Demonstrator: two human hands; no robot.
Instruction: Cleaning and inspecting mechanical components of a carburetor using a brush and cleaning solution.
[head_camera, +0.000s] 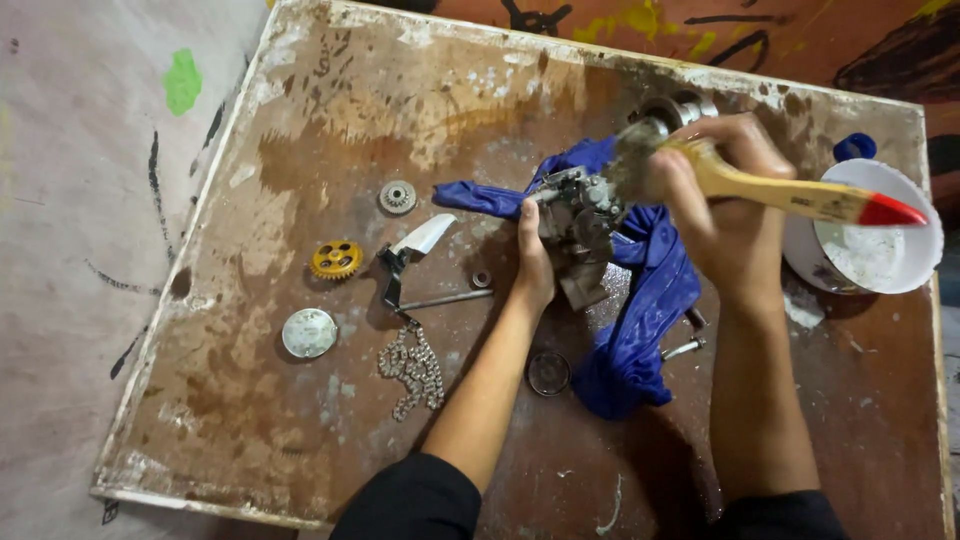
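My left hand (533, 262) clasps the engine part (580, 222) at frame centre; my right hand (720, 200) grips the brush (790, 195), bristles apparently touching its upper right.

- The left hand (533, 262) grips a grey metal engine part (578, 222) at the centre of the frame, on a blue cloth (645, 300).
- The right hand (722, 205), right of centre, holds a wooden-handled brush (770, 188) with a red tip; its bristles touch the part's top.
- A white bowl (880, 235) sits at the right edge.
- On the stained brown board (300, 420), left of centre, lie a yellow gear (336, 260), a small grey gear (398, 196), a round metal disc (309, 332), a chain (413, 368) and a black lever (400, 268).
- A metal ring (549, 372) lies below the left hand.
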